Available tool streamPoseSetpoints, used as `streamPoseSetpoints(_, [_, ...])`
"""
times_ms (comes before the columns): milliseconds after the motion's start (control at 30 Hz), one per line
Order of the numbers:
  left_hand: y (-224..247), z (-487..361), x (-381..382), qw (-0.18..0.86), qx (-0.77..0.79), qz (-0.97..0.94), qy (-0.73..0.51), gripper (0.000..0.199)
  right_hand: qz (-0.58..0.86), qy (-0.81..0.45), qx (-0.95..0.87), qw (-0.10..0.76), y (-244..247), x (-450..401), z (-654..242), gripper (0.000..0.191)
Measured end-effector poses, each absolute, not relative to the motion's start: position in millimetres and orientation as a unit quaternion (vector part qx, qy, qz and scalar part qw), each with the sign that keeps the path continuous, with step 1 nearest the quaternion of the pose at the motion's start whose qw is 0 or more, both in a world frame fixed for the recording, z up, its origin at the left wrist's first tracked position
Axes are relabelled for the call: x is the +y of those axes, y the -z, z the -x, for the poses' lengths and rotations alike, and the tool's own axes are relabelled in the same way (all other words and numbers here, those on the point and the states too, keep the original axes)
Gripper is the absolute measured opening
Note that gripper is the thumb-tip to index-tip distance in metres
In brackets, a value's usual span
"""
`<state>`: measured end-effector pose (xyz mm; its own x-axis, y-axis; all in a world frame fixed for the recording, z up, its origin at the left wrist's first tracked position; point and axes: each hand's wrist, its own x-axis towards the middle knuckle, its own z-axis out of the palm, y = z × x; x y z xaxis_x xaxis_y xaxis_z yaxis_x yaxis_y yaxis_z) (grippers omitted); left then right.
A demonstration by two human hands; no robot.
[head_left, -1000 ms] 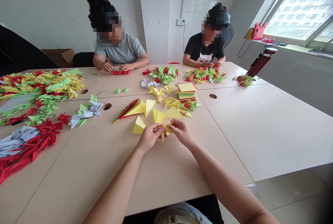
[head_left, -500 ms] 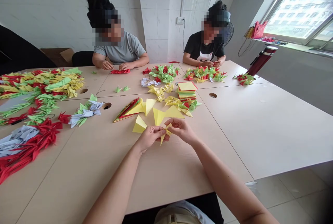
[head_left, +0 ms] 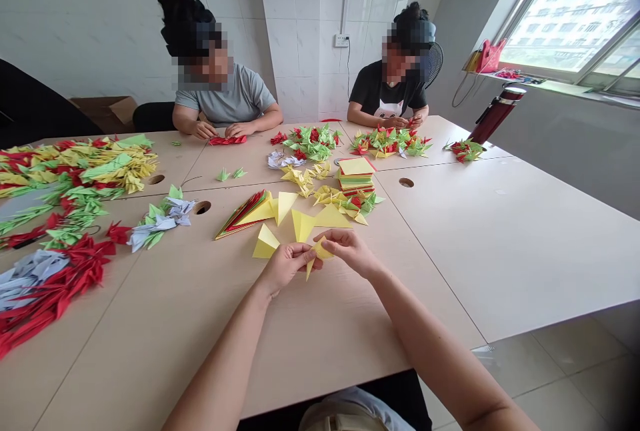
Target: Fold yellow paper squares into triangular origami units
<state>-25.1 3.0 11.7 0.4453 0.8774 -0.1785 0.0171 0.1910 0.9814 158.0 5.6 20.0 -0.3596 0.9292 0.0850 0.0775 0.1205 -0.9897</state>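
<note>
Between my two hands is a small folded yellow paper point(head_left: 321, 251), one pointed end hanging down. My left hand point(head_left: 290, 263) pinches its left side with thumb and fingers. The fingers of my right hand point(head_left: 345, 248) close on its upper right part. Just beyond my hands lie several yellow folded pieces, among them a cone-like one point(head_left: 303, 224) and one to the left point(head_left: 265, 242). A fan of red, green and yellow folded papers point(head_left: 243, 213) rests further left. Behind stands a stack of square sheets point(head_left: 357, 177).
Long heaps of folded paper point(head_left: 75, 167) cover the table's point(head_left: 165, 324) left side. Red and white pieces point(head_left: 75, 271) lie nearer. Two people sit across, handling red paper. A dark red flask point(head_left: 495, 117) leans at the far right.
The yellow paper between my fingers has turned a little and shows a broader face on its right side. The whole view has shifted slightly.
</note>
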Motion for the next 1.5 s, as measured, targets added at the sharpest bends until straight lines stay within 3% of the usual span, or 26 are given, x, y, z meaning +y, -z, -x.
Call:
streamPoseSetpoints(400, [-8, 24, 5, 0.627, 0.413, -0.577, -0.322, 0.029, 0.468, -0.497, -0.599, 0.418, -11, 10, -156, 0.032])
streamPoseSetpoints(900, [-5, 23, 5, 0.635, 0.412, -0.567, -0.324, 0.028, 0.441, -0.517, -0.579, 0.45, -11, 9, -151, 0.029])
streamPoseSetpoints(1133, [-5, 21, 4, 0.575, 0.421, -0.623, -0.321, 0.031, 0.446, -0.521, -0.547, 0.479, -7, 6, -147, 0.031])
streamPoseSetpoints(1333, [-6, 20, 2, 0.486, 0.467, -0.642, -0.365, 0.031, 0.483, -0.434, -0.524, 0.551, -10, 18, -163, 0.03])
streamPoseSetpoints(1500, [-3, 21, 4, 0.42, 0.492, -0.614, -0.452, 0.029, 0.479, -0.388, -0.655, 0.438, -6, 15, -159, 0.029])
